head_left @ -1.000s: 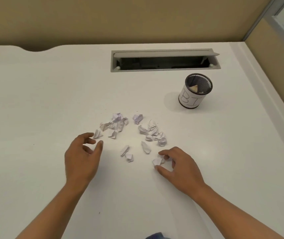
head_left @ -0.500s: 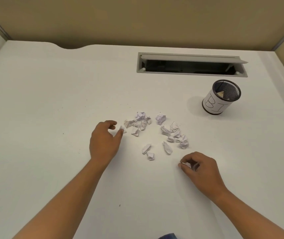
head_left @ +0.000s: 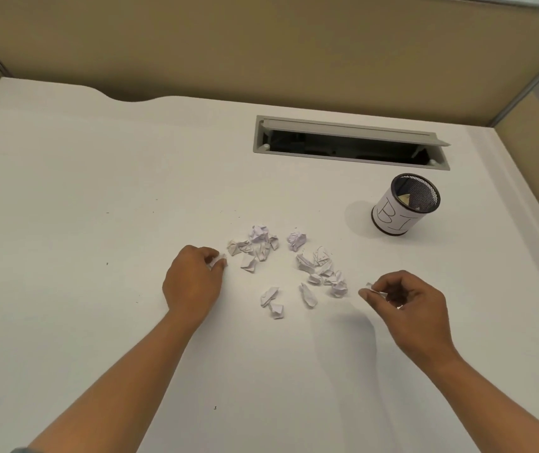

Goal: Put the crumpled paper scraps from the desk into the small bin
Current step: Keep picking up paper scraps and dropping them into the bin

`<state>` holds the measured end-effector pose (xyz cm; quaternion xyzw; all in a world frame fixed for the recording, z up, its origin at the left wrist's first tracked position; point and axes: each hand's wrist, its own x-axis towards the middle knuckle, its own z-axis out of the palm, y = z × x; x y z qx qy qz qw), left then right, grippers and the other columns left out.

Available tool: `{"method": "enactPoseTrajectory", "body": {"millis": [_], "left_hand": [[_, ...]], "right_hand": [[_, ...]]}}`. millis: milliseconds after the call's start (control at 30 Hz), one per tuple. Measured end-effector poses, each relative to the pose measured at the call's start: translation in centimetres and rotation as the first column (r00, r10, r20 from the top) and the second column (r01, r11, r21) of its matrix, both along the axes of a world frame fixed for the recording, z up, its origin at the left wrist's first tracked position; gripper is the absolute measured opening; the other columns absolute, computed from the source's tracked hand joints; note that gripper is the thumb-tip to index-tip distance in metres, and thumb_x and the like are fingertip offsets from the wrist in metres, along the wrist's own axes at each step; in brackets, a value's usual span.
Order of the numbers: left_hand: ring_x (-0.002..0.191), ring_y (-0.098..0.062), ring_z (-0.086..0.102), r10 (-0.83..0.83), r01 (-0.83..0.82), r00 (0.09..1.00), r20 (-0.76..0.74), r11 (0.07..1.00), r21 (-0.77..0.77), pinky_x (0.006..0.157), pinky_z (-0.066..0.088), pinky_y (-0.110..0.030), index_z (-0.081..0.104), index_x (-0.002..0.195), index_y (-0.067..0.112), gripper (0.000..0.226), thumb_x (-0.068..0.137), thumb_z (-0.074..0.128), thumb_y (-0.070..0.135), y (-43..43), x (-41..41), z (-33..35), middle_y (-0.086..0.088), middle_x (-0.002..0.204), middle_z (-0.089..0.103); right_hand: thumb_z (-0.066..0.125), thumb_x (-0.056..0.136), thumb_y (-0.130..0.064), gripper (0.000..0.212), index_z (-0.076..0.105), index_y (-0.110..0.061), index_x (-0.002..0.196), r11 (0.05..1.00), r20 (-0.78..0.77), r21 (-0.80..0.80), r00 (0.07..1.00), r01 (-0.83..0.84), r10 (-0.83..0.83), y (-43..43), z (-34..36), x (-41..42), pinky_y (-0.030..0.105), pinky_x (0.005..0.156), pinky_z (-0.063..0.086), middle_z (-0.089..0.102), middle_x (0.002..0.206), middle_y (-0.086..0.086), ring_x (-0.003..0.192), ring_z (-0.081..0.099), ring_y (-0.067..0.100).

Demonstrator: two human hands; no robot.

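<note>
Both hands were already pinching a scrap each here. The left hand, mid-frame, had its thumb and fingers narrowed on a small scrap at the left edge of the pile, still down on the desk or barely off it, I couldn't tell which. The right hand, right of center, had a white piece nipped between fingertips, and from the shadow under it I'd say it was lifted clear of the surface.

The rest of the scraps sat in a loose scatter at the center of the frame, between the two hands. The bin was a little mesh cup with a paper label, upright in the upper right, below the cable slot, and well apart from the pile. Something pale was already lying inside it.

So the job looked like it had barely started. My take on doing this step well: the bin mouth was small and the cup looked light, so the right hand, being the nearer one, should go right over the opening and let go low instead of tossing. Coming in from above seemed best, since a knuckle bump on the rim could tip it. The left hand had a long reach across the pile, so it should stay high enough not to drag the other scraps around.
</note>
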<state>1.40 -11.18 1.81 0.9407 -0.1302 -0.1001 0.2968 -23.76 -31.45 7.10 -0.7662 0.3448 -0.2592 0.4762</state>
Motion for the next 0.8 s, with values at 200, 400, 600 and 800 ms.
{"method": "enactPoseTrajectory", "body": {"millis": [200, 400, 600, 800], "left_hand": [[0.080, -0.012, 0.060, -0.026, 0.036, 0.998, 0.058, 0.982, -0.184, 0.066, 0.041, -0.029, 0.061, 0.085, 0.031, 0.012, 0.086, 0.069, 0.021, 0.2, 0.0, 0.8, 0.010, 0.095, 0.057], [0.076, 0.004, 0.061, -0.057, 0.078, 0.996, 0.071, 0.932, -0.353, 0.063, 0.042, -0.013, 0.066, 0.082, 0.029, 0.013, 0.084, 0.073, 0.019, -1.8, 0.1, 3.2, 0.016, 0.082, 0.068], [0.076, 0.006, 0.063, -0.205, 0.227, 0.974, 0.099, 0.869, -0.439, 0.062, 0.042, -0.003, 0.072, 0.086, 0.026, 0.005, 0.086, 0.073, 0.021, -7.5, -0.6, 6.2, 0.015, 0.085, 0.070], [0.078, 0.007, 0.062, -0.354, 0.405, 0.914, 0.197, 0.817, -0.411, 0.063, 0.045, -0.006, 0.067, 0.101, 0.029, 0.017, 0.086, 0.072, 0.035, -14.9, -1.7, 8.7, 0.025, 0.083, 0.064]], "right_hand": [[0.085, 0.073, -0.014, 0.024, 0.065, -0.027, 0.071, 0.998, 0.017, -0.042, 0.998, 0.055, -0.054, -2.6, 0.5, 0.6, 0.014, 0.054, 0.045, 0.070, 0.073, -0.009, 0.056, 0.057, 0.006], [0.083, 0.075, -0.021, 0.016, 0.069, -0.026, 0.071, 0.974, 0.056, -0.159, 0.987, 0.160, -0.153, -9.2, 1.8, 2.1, 0.014, 0.057, 0.045, 0.071, 0.074, -0.014, 0.060, 0.058, 0.006], [0.078, 0.080, -0.024, 0.010, 0.073, -0.033, 0.078, 0.946, -0.029, -0.278, 0.983, 0.166, -0.181, -16.5, 3.4, 4.3, 0.005, 0.059, 0.042, 0.073, 0.084, -0.017, 0.068, 0.063, -0.001], [0.077, 0.077, -0.027, 0.004, 0.073, -0.028, 0.075, 0.934, -0.248, -0.354, 0.959, 0.038, -0.133, -19.4, 2.8, 4.9, 0.022, 0.070, 0.049, 0.069, 0.086, -0.013, 0.079, 0.063, 0.006]]}}
